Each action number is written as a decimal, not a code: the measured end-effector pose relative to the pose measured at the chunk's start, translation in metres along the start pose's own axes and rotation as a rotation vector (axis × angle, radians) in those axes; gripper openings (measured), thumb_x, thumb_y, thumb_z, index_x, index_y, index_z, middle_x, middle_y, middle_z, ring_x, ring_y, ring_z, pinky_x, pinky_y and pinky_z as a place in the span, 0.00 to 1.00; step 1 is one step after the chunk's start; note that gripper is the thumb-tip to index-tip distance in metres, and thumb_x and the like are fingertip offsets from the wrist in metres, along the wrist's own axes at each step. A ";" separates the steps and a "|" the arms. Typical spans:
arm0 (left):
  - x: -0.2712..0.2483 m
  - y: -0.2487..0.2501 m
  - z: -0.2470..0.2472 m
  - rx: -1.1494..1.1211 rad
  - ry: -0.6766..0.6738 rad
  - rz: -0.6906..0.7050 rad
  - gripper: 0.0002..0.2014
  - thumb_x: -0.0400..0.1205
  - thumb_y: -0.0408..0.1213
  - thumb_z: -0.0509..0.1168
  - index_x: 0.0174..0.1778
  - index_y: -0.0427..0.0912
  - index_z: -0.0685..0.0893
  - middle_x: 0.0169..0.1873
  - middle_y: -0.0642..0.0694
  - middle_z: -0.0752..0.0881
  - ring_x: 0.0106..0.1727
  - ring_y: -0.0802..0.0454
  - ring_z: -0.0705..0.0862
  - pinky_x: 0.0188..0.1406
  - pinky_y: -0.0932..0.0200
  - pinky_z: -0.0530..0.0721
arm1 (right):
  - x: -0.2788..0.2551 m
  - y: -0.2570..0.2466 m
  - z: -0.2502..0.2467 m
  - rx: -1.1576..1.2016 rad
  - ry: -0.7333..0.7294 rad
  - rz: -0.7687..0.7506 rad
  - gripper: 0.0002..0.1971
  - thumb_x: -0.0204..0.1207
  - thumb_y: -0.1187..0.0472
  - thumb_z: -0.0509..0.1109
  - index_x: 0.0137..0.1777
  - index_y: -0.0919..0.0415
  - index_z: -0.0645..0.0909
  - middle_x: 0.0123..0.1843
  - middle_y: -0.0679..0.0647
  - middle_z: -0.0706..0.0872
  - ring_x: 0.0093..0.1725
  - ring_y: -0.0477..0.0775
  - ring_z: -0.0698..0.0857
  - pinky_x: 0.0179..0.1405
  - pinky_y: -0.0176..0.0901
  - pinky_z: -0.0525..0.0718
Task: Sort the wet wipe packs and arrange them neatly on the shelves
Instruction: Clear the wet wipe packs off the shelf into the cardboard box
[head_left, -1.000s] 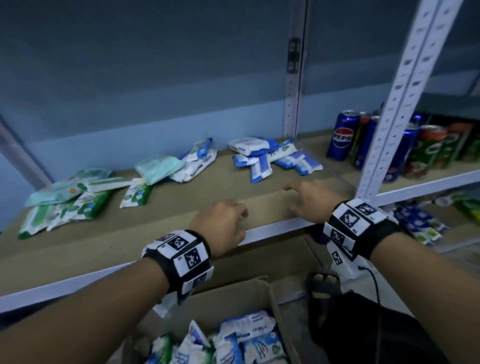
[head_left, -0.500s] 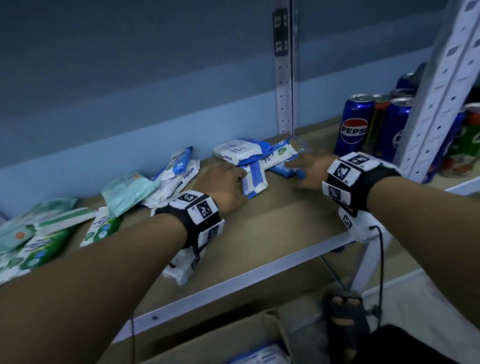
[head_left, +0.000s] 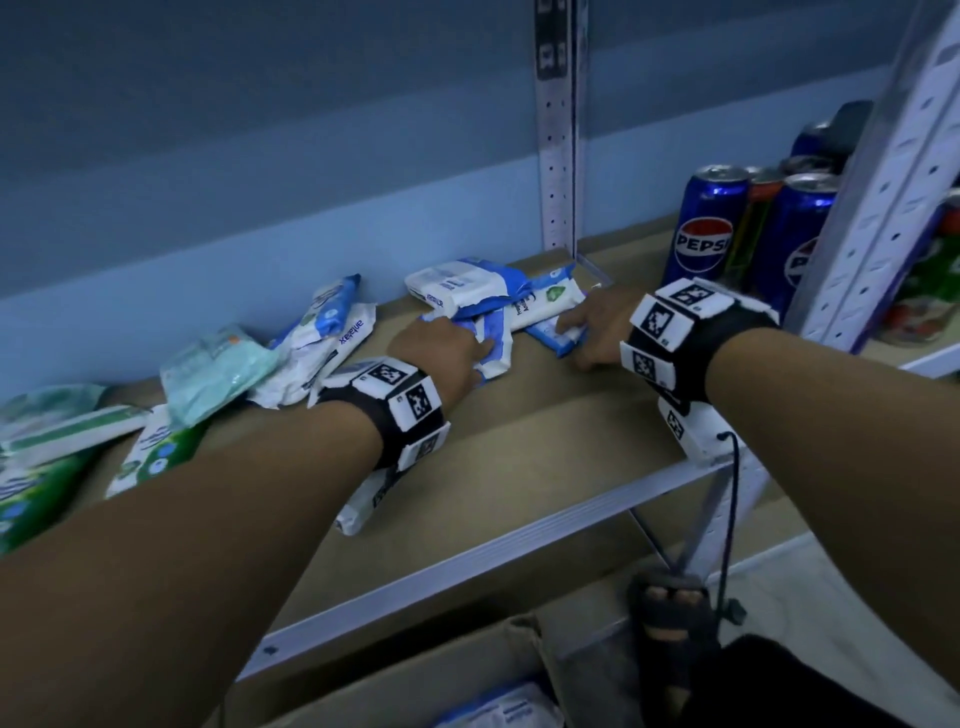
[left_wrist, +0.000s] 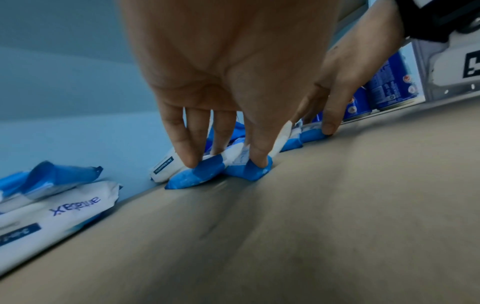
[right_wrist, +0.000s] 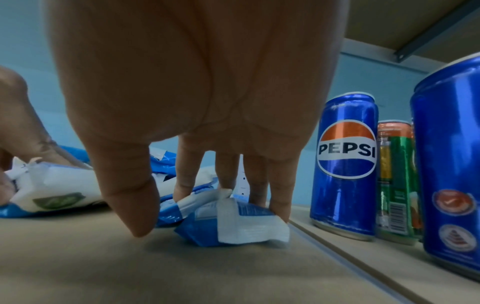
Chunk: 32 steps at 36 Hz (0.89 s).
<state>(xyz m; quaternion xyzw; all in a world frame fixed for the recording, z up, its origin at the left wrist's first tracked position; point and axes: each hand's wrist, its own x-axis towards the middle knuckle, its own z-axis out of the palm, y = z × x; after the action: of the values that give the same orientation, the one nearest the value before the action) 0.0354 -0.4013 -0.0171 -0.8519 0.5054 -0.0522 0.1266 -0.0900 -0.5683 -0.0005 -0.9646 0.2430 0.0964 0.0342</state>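
Blue-and-white packs (head_left: 488, 306) lie heaped crosswise on the shelf (head_left: 519, 441), between both hands: left hand (head_left: 441, 353) and right hand (head_left: 597, 332) each pinch one pack's near end.

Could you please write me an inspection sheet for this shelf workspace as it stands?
Surface: brown shelf board, bare at the front.
Job's things: blue-and-white wipe packs heaped at the back; green wipe packs at the left.
Clutter: Pepsi cans in the next bay.
Grippers: left hand pinches a blue pack end; right hand grips a small blue pack.
Cables: black cable hangs from the right wrist unit.
Surroundings: blue wall, perforated metal upright, cardboard box with more packs below.
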 end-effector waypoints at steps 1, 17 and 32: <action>-0.002 -0.001 -0.001 -0.002 -0.020 -0.009 0.19 0.87 0.47 0.58 0.75 0.54 0.75 0.63 0.42 0.82 0.66 0.42 0.78 0.54 0.56 0.72 | -0.003 -0.002 0.000 -0.005 -0.002 -0.003 0.27 0.80 0.49 0.66 0.79 0.42 0.69 0.81 0.51 0.68 0.76 0.57 0.73 0.67 0.43 0.72; -0.056 -0.008 -0.002 -0.027 -0.172 0.070 0.20 0.89 0.46 0.55 0.78 0.64 0.71 0.64 0.45 0.81 0.64 0.40 0.79 0.58 0.55 0.78 | -0.063 -0.027 0.009 0.042 -0.012 0.054 0.28 0.75 0.52 0.68 0.76 0.37 0.73 0.76 0.52 0.77 0.71 0.59 0.77 0.64 0.45 0.81; -0.124 -0.001 -0.016 -0.136 -0.224 0.060 0.19 0.89 0.43 0.56 0.76 0.59 0.77 0.72 0.46 0.79 0.68 0.42 0.78 0.65 0.53 0.78 | -0.102 -0.036 0.013 0.046 -0.036 -0.001 0.23 0.78 0.48 0.67 0.73 0.31 0.74 0.76 0.42 0.76 0.73 0.55 0.75 0.69 0.46 0.76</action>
<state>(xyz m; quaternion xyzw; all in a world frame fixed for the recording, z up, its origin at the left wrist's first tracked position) -0.0270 -0.2947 0.0036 -0.8436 0.5158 0.0814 0.1255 -0.1633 -0.4874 0.0085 -0.9618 0.2440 0.1079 0.0609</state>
